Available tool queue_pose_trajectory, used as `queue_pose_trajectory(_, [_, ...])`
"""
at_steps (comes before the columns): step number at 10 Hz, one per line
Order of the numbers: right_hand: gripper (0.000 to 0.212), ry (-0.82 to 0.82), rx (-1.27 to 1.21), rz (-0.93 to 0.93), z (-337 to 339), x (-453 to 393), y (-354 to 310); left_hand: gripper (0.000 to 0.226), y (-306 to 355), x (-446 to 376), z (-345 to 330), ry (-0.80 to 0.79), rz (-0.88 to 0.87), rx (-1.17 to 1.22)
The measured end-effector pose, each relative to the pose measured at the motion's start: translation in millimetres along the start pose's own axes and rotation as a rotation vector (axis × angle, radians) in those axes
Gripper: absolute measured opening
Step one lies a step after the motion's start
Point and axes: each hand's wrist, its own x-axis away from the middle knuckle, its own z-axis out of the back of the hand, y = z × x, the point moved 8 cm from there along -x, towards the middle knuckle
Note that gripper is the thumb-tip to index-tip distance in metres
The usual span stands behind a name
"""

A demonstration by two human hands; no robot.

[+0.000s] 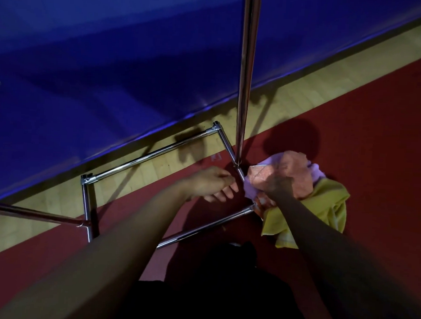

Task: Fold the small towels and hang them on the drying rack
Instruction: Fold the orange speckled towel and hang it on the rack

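Head view: crumpled orange towel atop lilac and yellow towels.

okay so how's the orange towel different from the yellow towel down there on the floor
The orange towel sits on top of the pile, gripped by the right hand; the yellow towel lies lower and nearer the person, with no hand on it. The orange one is bunched up; the yellow one spreads wider over the red floor. Both are unfolded.

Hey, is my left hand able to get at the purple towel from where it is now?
Probably yes. The left hand hangs open just beside the purple towel, with only a rack base tube near its fingertips. The right hand grips the orange towel above.
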Motion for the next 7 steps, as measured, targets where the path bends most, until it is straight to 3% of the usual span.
queue_pose_trajectory(1, [0.038,0.064,-0.232,-0.070,22,13,5,0.029,7,16,9,0.029,-0.013,0.071])
queue_pose_trajectory(3, [0.022,0.293,-0.288,0.210,77,84,-57,0.028,13,66,33,0.139,-0.071,0.228])
queue_pose_trajectory(4, [0.034,0.220,-0.394,0.312,83,122,-99,0.019,11,96,35,0.205,-0.105,0.360])
queue_pose_trajectory(5, [0.034,-0.014,-0.503,0.362,71,151,-143,0.018,4,128,31,0.272,-0.126,0.430])
queue_pose_trajectory(6, [0.018,-0.236,-0.507,0.405,63,214,-196,0.055,-3,160,33,0.348,-0.135,0.342])
queue_pose_trajectory(7, [0.018,-0.394,-0.539,0.513,55,268,-245,0.065,-14,195,48,0.399,-0.080,0.360])
